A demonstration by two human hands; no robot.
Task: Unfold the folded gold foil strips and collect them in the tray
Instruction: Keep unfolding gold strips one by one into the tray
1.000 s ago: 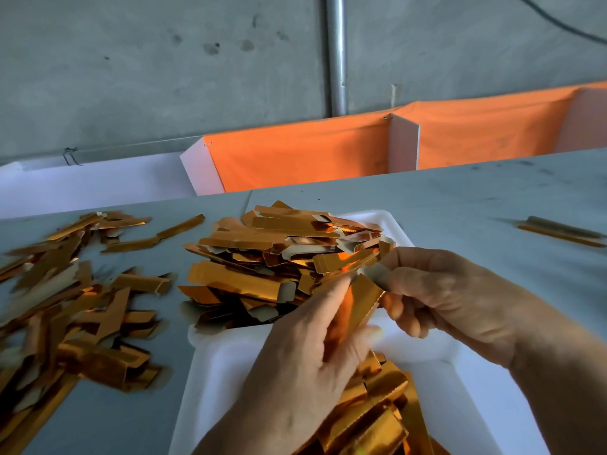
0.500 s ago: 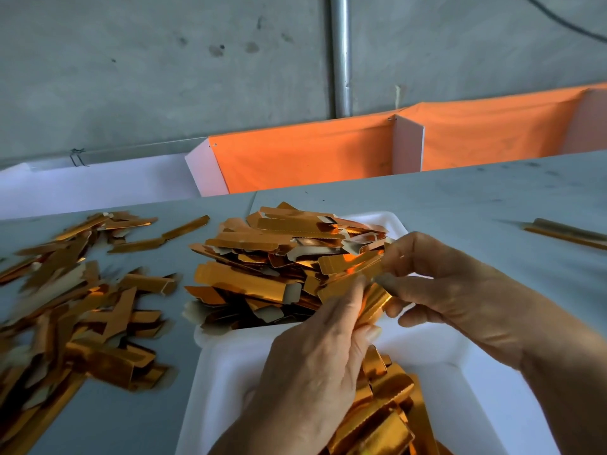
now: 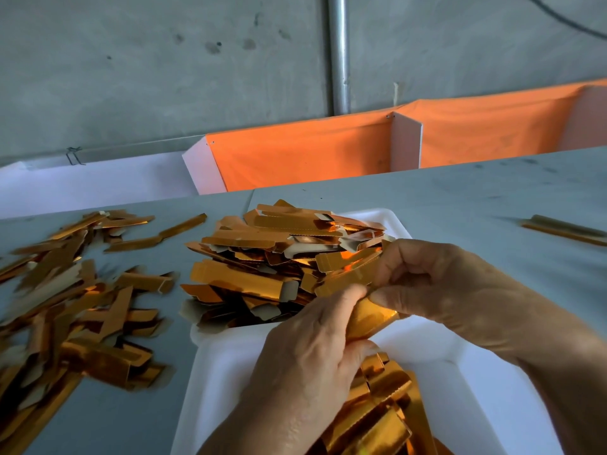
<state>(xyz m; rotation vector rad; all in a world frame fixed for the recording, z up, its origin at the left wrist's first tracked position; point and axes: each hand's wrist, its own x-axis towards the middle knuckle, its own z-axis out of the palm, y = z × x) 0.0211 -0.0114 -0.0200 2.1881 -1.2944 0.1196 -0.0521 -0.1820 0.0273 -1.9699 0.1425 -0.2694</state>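
Both hands work one gold foil strip (image 3: 368, 318) above the white tray (image 3: 230, 366). Left hand (image 3: 308, 366) comes up from below, fingers curled round the strip's near part, thumb tip on its upper edge. Right hand (image 3: 437, 290) comes in from the right, thumb and forefinger pinching the strip's far end, other fingers curled in just above the pinch. The two thumb tips nearly touch. The strip shows between the fingers as a bent, creased gold band; whether it is fully opened cannot be told, most of it hidden by the left hand.

Just beyond the fingertips, a heap of gold strips (image 3: 282, 261) fills the tray's far end, some hanging over the left rim. Below the left hand's knuckles, a second bunch of strips (image 3: 381, 412) lies at the tray's near end. Well left of the left hand, a loose pile of strips (image 3: 69, 310) sprawls on the grey table (image 3: 460, 205), blurred at the edges. Far right of the right hand, a lone strip (image 3: 565, 229) lies on the table. Behind the table, orange cloth (image 3: 302, 156) and a metal pipe (image 3: 338, 54) on the concrete wall.
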